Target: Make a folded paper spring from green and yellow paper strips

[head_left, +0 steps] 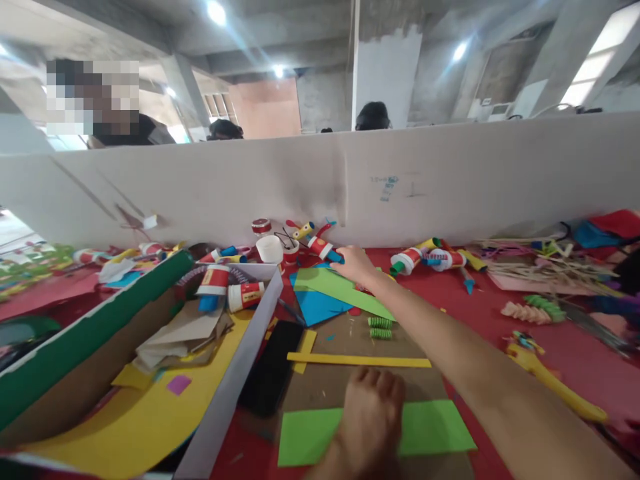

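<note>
A light green paper strip [305, 437] lies nearest the person, flat on a brown cardboard sheet [330, 387]. Its long axis runs left to right, with the right end angled slightly farther away. The left hand [373, 413] rests over its middle, knuckles up and fingers curled under; their tips are hidden, so I cannot tell how far they close or whether they grip anything.

Beyond it, a narrow yellow paper strip [360, 361] also points left to right, its right end a little nearer. Its left part crosses a short yellow paper piece [307, 341] that slants away from the person. Just left, a black smartphone [273, 367] points away, its far end leaning right.

The right hand [355, 267] reaches far forward, fingers bent and pointing left, beside the blue end of a red-and-white paper-cup figure [319, 247]. I cannot tell how far apart the fingers are, or whether they hold anything.

Near that hand, a long light green sheet [330, 290] runs from far left to near right, over a blue sheet [313, 307]. Two coiled green paper springs [380, 327] lie by its near end, their axes left to right.
</note>
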Action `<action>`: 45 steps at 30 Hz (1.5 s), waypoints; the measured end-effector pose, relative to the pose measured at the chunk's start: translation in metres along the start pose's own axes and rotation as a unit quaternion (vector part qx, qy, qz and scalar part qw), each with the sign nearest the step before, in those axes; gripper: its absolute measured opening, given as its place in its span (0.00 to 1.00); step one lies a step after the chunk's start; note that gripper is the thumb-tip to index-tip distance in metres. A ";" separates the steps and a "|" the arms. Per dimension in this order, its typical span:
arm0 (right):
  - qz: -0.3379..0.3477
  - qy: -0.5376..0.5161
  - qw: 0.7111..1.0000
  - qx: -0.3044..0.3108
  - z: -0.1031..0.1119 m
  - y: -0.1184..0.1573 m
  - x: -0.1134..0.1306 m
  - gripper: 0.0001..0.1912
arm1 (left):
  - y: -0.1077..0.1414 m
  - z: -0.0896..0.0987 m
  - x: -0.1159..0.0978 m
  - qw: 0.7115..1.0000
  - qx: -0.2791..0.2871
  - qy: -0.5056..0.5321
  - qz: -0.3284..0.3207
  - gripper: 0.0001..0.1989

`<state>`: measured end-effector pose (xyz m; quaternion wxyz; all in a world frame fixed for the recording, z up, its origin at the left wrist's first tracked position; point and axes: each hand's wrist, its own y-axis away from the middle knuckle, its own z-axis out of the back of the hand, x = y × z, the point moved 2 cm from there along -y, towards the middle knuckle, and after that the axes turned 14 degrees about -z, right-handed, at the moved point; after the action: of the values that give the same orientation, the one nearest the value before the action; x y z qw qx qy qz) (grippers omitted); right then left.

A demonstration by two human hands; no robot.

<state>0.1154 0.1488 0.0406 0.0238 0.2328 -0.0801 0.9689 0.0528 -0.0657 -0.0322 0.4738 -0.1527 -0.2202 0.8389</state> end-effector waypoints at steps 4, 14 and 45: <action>-0.066 -0.002 0.998 0.001 -0.045 -0.063 0.022 0.30 | 0.003 -0.008 -0.001 0.991 -0.113 -0.056 -0.038 0.04; -0.100 -0.074 0.992 0.012 -0.086 -0.117 -0.003 0.31 | -0.003 -0.024 0.000 0.965 -0.227 -0.128 0.001 0.11; -0.085 -0.404 0.908 -0.073 -0.082 -0.090 -0.060 0.31 | -0.002 -0.020 -0.005 0.963 -0.246 -0.105 -0.023 0.08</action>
<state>0.1396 0.2507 -0.0458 0.0891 0.6079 -0.1335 0.7776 0.0661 -0.0644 -0.0484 0.4146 -0.1704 -0.4716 0.7594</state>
